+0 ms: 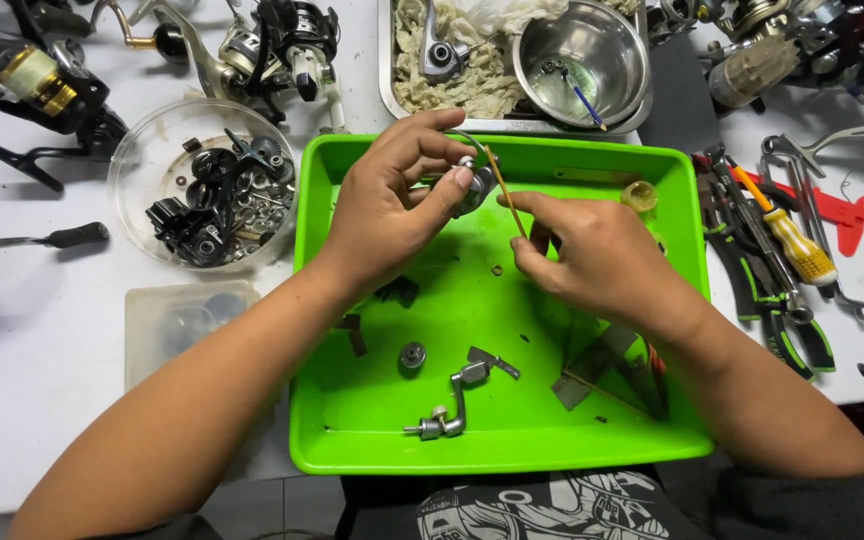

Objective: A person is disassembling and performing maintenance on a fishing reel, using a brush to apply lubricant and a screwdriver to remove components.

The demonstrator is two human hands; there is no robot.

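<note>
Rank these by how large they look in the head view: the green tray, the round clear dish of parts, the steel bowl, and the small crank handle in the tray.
1. green tray
2. round clear dish
3. steel bowl, somewhat smaller than the dish
4. crank handle

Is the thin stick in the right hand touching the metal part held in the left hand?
Touching. The head view shows the thin stick from the right hand meeting the metal part pinched by the left hand.

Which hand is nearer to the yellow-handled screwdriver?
Right. The right hand holds a thin stick over the green tray, just left of the screwdriver; the left hand is farther left.
</note>
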